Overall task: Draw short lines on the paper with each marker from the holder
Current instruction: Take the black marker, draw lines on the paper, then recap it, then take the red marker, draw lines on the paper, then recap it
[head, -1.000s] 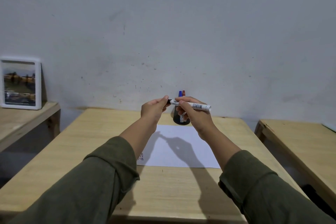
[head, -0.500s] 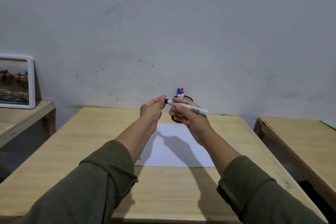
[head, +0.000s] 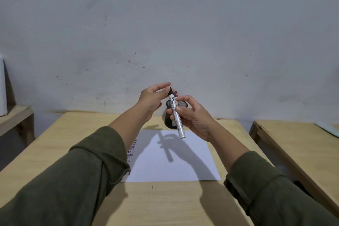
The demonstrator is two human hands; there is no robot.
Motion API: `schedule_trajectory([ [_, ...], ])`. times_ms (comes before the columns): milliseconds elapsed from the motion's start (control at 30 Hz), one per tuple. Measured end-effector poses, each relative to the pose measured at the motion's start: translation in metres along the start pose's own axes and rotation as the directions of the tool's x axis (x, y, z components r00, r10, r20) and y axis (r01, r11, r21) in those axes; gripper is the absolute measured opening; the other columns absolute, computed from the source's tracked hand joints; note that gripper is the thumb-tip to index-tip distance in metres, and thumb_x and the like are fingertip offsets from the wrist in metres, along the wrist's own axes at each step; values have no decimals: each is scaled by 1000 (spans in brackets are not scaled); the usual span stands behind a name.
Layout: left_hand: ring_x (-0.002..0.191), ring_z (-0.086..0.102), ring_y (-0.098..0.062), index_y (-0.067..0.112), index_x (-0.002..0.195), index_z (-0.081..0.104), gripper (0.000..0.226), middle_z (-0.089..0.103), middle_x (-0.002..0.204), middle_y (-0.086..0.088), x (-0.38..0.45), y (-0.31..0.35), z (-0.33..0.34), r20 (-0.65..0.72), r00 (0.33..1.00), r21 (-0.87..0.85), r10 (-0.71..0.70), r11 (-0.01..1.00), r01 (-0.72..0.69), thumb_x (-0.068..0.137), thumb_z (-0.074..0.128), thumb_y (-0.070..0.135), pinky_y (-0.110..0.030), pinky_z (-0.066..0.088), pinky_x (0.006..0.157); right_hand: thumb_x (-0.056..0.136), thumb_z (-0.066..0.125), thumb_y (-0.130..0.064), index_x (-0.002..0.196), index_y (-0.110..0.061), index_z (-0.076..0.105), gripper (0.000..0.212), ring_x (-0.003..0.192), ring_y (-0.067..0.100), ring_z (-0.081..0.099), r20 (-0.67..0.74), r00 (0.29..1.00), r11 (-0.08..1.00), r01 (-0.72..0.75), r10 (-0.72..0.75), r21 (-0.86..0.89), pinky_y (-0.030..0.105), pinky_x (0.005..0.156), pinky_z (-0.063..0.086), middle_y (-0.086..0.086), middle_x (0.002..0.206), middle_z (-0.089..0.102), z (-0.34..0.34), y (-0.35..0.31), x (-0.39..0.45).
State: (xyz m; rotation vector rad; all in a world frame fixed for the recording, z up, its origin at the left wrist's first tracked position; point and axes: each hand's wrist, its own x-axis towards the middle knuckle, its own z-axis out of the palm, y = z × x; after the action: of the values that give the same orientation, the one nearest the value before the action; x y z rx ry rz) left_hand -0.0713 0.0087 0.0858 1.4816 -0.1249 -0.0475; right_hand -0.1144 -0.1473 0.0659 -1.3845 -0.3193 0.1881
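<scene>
Pale wooden table [head: 77, 152] under a scuffed grey wall carries the paper [head: 183, 163], and I see the black mesh holder [head: 169, 115] just behind it. Above the paper, my right hand [head: 194, 115] pinches the white marker [head: 175, 115] steeply tilted, while my left hand [head: 153, 97] pinches its black cap end.

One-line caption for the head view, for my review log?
Right hand holds a white marker above the paper while left hand pinches its black cap end, holder behind.
</scene>
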Motion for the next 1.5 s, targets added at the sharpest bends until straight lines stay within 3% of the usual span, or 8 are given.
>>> schedule_trajectory([
  [200, 112, 59, -15, 30, 102, 68, 23, 69, 114, -2, 46, -5, 2, -123, 991, 155, 53, 987, -34, 79, 70, 29, -28, 41, 94, 89, 58, -3, 134, -42, 32, 66, 85, 23, 68, -50, 997, 988, 42, -50, -148, 29, 79, 54, 4, 82, 73, -32, -8, 42],
  [333, 112, 59, -14, 23, 116, 65, 33, 68, 119, -1, 70, -28, 6, -179, 981, 374, 76, 928, -4, 83, 65, 28, -22, 42, 94, 86, 60, -1, 141, -50, 20, 84, 87, 25, 63, -185, 972, 896, 53, -148, -440, 30, 70, 58, 14, 91, 61, -50, -12, 74],
  [500, 129, 48, -21, 18, 131, 54, 50, 56, 137, -3, 89, -52, 13, -105, 993, 608, 62, 794, 14, 85, 64, 32, -34, 36, 110, 87, 57, 0, 142, -47, 21, 80, 85, 14, 58, -261, 914, 747, 65, -311, -662, 36, 74, 59, 2, 111, 53, -67, -9, 111],
  [733, 133, 43, -27, 20, 134, 52, 50, 55, 138, -7, 92, -66, 15, -32, 998, 715, 63, 699, -21, 86, 63, 31, -33, 31, 108, 85, 59, 0, 141, -37, 26, 74, 70, 12, 58, -268, 912, 622, -19, -309, -783, 11, 51, 42, 4, 80, 57, -73, 16, 133],
  [1133, 135, 40, -28, 17, 135, 51, 52, 55, 138, -7, 94, -72, 12, -28, 999, 721, 38, 692, -6, 86, 62, 35, -33, 29, 110, 79, 63, 1, 138, -28, 33, 72, 63, 2, 50, -229, 944, 509, -80, -238, -857, 7, 44, 37, -11, 70, 48, -80, 45, 136],
  [1267, 135, 39, -27, 18, 135, 50, 53, 54, 139, -6, 95, -72, 12, -29, 999, 717, 33, 698, -2, 86, 62, 36, -32, 30, 109, 75, 65, 3, 134, -22, 38, 70, 64, 2, 48, -213, 943, 485, -65, -256, -872, 3, 48, 37, -9, 74, 49, -81, 47, 137],
  [1400, 136, 40, -24, 18, 136, 49, 54, 52, 141, -6, 94, -71, 12, -34, 999, 705, 27, 709, 5, 86, 63, 34, -29, 31, 107, 74, 67, 0, 129, -22, 45, 64, 82, 15, 50, -210, 935, 440, -67, -285, -895, 19, 69, 38, 5, 101, 51, -82, 52, 142],
  [1500, 136, 40, -24, 17, 136, 49, 55, 52, 141, -7, 94, -71, 12, -39, 999, 712, 26, 703, 9, 86, 63, 35, -29, 31, 107, 75, 68, -4, 132, -24, 45, 64, 87, 16, 49, -198, 940, 423, -66, -277, -904, 24, 72, 37, 3, 101, 45, -84, 53, 144],
])
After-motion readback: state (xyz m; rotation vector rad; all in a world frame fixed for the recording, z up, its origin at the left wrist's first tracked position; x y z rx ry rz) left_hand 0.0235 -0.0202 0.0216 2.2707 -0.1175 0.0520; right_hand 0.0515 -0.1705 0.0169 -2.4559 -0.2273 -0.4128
